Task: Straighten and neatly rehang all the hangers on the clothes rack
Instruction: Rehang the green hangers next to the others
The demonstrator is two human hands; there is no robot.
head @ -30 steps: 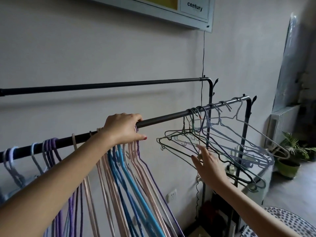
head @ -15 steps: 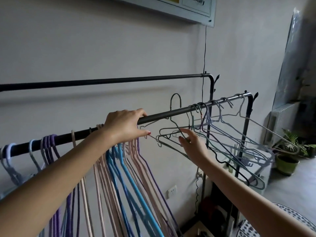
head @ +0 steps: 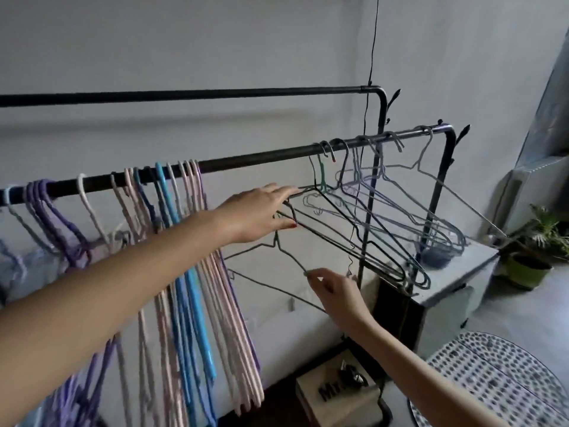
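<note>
A black clothes rack has a front rail [head: 246, 158] and a higher back rail [head: 184, 95]. Pink and blue plastic hangers [head: 184, 211] and purple ones [head: 46, 195] hang at the left of the front rail. A tangled bunch of wire hangers [head: 385, 211] hangs crooked at its right end. One grey-green wire hanger [head: 277, 243] is off the rail, below the bunch. My right hand [head: 335, 291] pinches its shoulder wire. My left hand [head: 261, 211] reaches to the bunch with straight fingers touching the wires, and the loose hanger's hook lies between its thumb and fingers.
A thin black cable [head: 369, 87] dangles through the wire hangers. Under the rack's right end stands a grey cabinet [head: 455, 282], with a potted plant [head: 529, 266] beyond it. A lettered box [head: 332, 392] sits on the floor beside a dotted round surface [head: 492, 380].
My left hand let go of the front rail and moved right to the wire hangers. My right hand lifted one wire hanger off the rail and brought it down below the bunch.
</note>
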